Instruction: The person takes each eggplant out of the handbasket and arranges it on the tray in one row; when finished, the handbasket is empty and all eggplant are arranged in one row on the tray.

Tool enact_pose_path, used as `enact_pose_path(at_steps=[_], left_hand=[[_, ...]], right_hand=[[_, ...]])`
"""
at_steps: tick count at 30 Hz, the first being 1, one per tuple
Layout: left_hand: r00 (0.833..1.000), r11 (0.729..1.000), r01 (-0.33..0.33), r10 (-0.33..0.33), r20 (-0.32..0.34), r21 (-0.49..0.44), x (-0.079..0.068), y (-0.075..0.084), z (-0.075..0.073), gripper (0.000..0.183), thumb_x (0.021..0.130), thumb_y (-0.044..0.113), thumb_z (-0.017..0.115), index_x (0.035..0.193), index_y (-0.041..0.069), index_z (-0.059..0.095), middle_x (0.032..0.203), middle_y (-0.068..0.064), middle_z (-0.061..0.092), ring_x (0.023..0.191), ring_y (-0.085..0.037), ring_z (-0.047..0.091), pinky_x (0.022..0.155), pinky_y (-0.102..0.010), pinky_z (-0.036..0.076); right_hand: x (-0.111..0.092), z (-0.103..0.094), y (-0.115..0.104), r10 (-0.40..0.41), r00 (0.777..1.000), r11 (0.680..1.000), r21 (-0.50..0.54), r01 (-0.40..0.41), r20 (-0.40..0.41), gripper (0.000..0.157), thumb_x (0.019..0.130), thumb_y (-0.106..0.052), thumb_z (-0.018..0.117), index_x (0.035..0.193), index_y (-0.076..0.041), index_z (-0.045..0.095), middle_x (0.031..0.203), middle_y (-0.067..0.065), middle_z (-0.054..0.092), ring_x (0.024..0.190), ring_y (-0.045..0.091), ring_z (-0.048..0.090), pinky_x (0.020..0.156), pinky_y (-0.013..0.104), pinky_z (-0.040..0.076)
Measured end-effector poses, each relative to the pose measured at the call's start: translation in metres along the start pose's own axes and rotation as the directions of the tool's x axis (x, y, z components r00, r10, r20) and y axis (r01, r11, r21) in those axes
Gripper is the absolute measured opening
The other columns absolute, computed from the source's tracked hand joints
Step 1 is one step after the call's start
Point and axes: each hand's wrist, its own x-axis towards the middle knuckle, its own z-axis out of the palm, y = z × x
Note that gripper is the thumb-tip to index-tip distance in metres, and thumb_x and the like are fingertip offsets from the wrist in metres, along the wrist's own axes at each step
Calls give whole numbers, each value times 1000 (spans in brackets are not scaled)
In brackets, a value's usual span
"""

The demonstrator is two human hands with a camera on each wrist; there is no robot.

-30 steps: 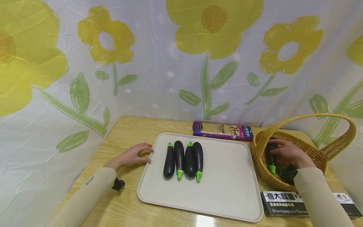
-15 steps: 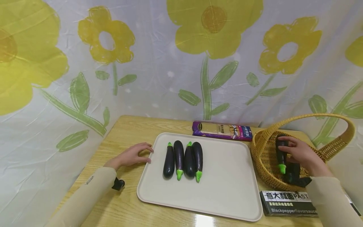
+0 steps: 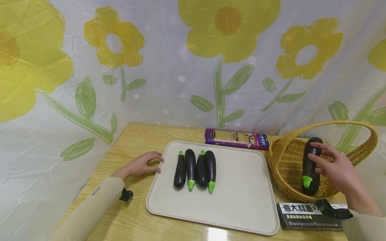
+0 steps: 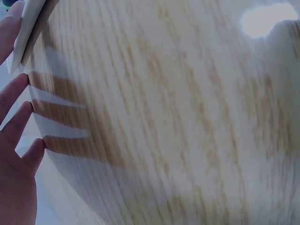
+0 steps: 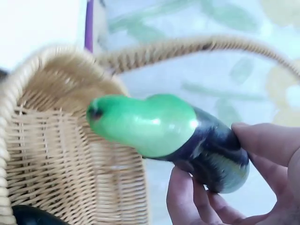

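Observation:
My right hand [image 3: 339,169] grips a dark purple eggplant [image 3: 309,162] between thumb and fingers, over the wicker basket [image 3: 275,164]. Its green cap [image 5: 145,124] points toward the right wrist camera. Another eggplant [image 3: 313,188] lies in the basket, partly hidden beneath the held one. On the left, my left hand [image 3: 141,165] has its fingertips at the rim of a cream tray [image 3: 244,187], fingers spread and relaxed. Several eggplants [image 3: 196,170] lie side by side on the tray's left half, their green ends alternating up and down.
A purple pasta packet [image 3: 236,139] lies behind the tray. In front of the basket sits a black-and-white pasta box [image 3: 310,221], partly covered by the right wrist's strap. The basket's tall handle [image 3: 328,123] arches over it. A flowered curtain [image 3: 169,83] hangs behind the wooden table [image 3: 135,137].
My right hand has lifted the eggplant from inside the basket and moved to the right with it, uncovering another one below. The left hand and the eggplants on the tray have stayed put.

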Motion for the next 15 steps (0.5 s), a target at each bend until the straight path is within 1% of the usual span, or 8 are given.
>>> enact_pose_path(at_steps=[2,4,5,8,10,12,13,15], left_hand=[[1000,1000,2,-2,3,-6,0,0,0,43,87,42,73,122,18,65,142,-18,49,136,-41,37,111,-60,27],[1000,1000,5,-5,7,-10,1,1,-1,43,87,42,73,122,18,65,142,-17,49,136,-41,37,112,-59,27],[1000,1000,6,-6,10,-13,1,1,-1,43,87,42,73,122,18,65,142,-17,49,137,-41,37,112,-59,27],[1000,1000,5,-4,13,-16,1,2,-1,43,87,41,73,122,17,64,143,-18,49,137,-41,37,112,-59,27],[1000,1000,5,-5,14,-18,1,3,-2,43,87,41,73,122,17,64,143,-18,49,137,-41,36,112,-59,27],[1000,1000,6,-6,14,-20,1,3,-2,43,87,41,73,122,17,64,143,-18,48,137,-41,36,112,-59,27],[1000,1000,6,-6,14,-20,1,3,-1,43,87,40,73,122,17,64,143,-18,48,137,-41,36,112,-59,27],[1000,1000,7,-7,15,-20,1,3,-1,43,87,40,73,122,17,64,143,-18,48,137,-41,36,112,-59,27]], right_hand=[[-8,1,-5,-13,1000,1000,-5,13,0,57,100,-35,55,152,-18,36,139,34,24,75,7,65,63,27,58],[-15,3,-10,-33,999,999,14,33,-5,54,101,-31,55,151,-20,38,137,29,24,79,3,63,65,28,58],[-19,4,-12,-39,999,999,14,39,-7,52,101,-30,55,150,-22,40,137,28,24,80,2,63,66,27,58],[-29,5,-21,-67,997,998,-8,67,-34,49,101,-27,56,148,-24,43,133,21,29,81,-3,61,65,22,57],[-35,5,-29,-85,995,996,-36,83,-53,49,100,-27,57,148,-24,44,138,23,29,85,-8,60,65,19,55],[-40,5,-37,-111,991,993,-56,108,-72,49,100,-26,57,147,-22,45,141,22,29,92,-15,54,67,16,54],[-42,5,-42,-119,990,992,-61,114,-80,49,100,-26,58,147,-22,45,144,22,26,96,-17,51,68,14,53],[-46,6,-50,-132,988,990,-56,127,-86,49,100,-24,58,147,-22,45,150,21,22,104,-18,47,72,10,52]])
